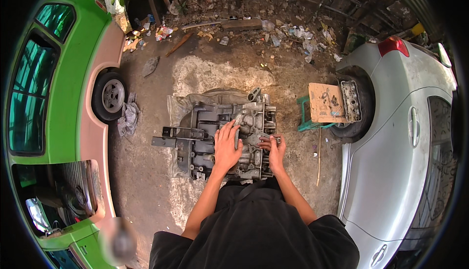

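Note:
A grey metal engine block (205, 115) lies on the ground in front of me on a dark, worn mat (178, 102). My left hand (227, 144) rests on its middle, fingers stretched out over a raised casting. To its right, my right hand (274, 149) has curled fingers around a small grey metal piece (264, 136) on the block's right side; whether it is a loose tool or part of the engine, I cannot make out. A dark metal bracket (166, 141) sticks out from the block's left side.
A green car (68, 113) stands at left, a silver car (391, 161) at right. A green stool (305, 120) holds cardboard (322, 100) with small parts, beside a metal engine part (350, 100). A thin stick (319, 156) lies below it; litter (303, 39) lines the back fence.

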Tool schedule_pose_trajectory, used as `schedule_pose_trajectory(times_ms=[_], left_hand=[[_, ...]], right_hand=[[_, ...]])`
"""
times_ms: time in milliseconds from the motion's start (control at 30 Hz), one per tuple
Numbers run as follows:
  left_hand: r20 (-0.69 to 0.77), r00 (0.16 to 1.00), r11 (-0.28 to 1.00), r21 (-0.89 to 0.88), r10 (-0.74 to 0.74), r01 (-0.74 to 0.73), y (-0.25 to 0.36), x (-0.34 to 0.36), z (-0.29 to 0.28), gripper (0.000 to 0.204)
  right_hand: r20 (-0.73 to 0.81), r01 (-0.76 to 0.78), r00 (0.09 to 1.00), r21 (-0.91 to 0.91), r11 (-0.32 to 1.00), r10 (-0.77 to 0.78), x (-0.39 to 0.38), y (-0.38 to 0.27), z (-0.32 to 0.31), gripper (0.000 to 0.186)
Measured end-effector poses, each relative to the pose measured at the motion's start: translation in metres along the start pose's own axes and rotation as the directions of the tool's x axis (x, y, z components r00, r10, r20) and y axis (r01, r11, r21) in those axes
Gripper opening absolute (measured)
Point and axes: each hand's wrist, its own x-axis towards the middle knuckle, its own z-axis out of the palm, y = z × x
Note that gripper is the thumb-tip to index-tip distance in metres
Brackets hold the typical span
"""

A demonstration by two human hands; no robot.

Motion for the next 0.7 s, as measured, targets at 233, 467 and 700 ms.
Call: schedule_pose_trajectory(times_ms=[233, 467, 700], left_hand=[[-0.005, 1.000, 1.000, -0.008, 0.001, -0.002, 0.0005, 0.0001, -0.0003, 0.052], [-0.005, 1.000, 1.000, -0.006, 0.004, -0.004, -0.0009, 0.0002, 0.0008, 0.052], [0.004, 1.000, 1.000, 0.000, -0.007, 0.007, -0.0002, -0.0002, 0.0006, 0.053]], right_hand=[[-0.001, 0.017, 1.000, 0.018, 1.000, -0.017, -0.0021, 0.0028, 0.0015, 0.014], [-0.007, 0.018, 1.000, -0.050, 0.999, -0.018, -0.0037, 0.0043, 0.0018, 0.017], [0.015, 0.064, 0.998, -0.113, 0.992, -0.063, -0.0078, 0.0006, 0.0077, 0.016]])
